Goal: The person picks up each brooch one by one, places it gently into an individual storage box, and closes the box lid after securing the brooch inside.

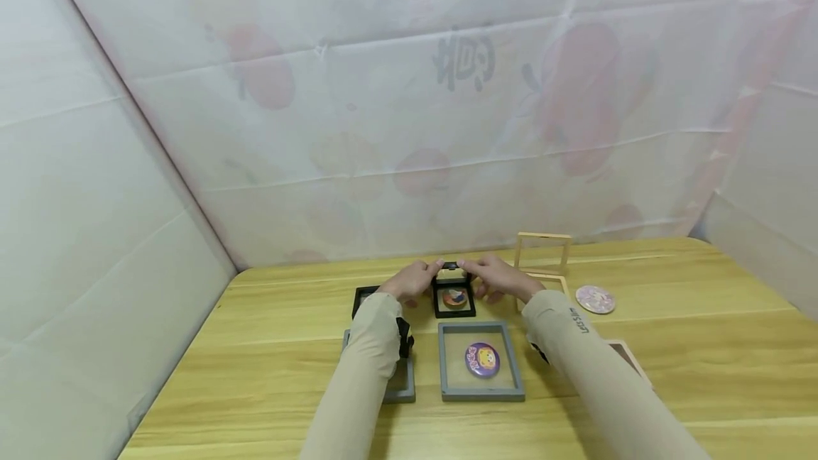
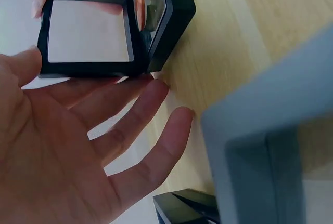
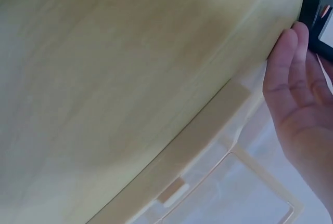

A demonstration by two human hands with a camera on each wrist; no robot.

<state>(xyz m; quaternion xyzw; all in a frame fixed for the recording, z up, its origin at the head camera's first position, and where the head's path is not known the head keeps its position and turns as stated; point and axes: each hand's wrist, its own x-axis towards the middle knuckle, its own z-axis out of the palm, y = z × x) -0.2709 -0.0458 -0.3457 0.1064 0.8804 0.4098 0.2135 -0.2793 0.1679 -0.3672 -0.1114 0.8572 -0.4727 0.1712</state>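
Note:
At the back middle of the table, a small black hinged display frame (image 1: 455, 314) with clear film stands unfolded, its lid raised. A round, colourful badge (image 1: 455, 297) lies on its lower half. My left hand (image 1: 412, 281) holds the lid's left side, thumb on its top edge and fingers along its side in the left wrist view. From the right, my right hand (image 1: 501, 279) holds the same lid near its top edge. In the right wrist view, only a corner of the black frame (image 3: 312, 12) shows beside the fingers.
Nearer me lies a grey frame (image 1: 482, 395) with a purple badge (image 1: 482, 360). Another grey frame (image 1: 399, 396) and a black frame (image 1: 364, 293) are partly behind my left arm. An unfolded beige frame (image 1: 543, 236), a pinkish badge (image 1: 596, 299) and a light-rimmed frame (image 1: 629, 360) are rightward.

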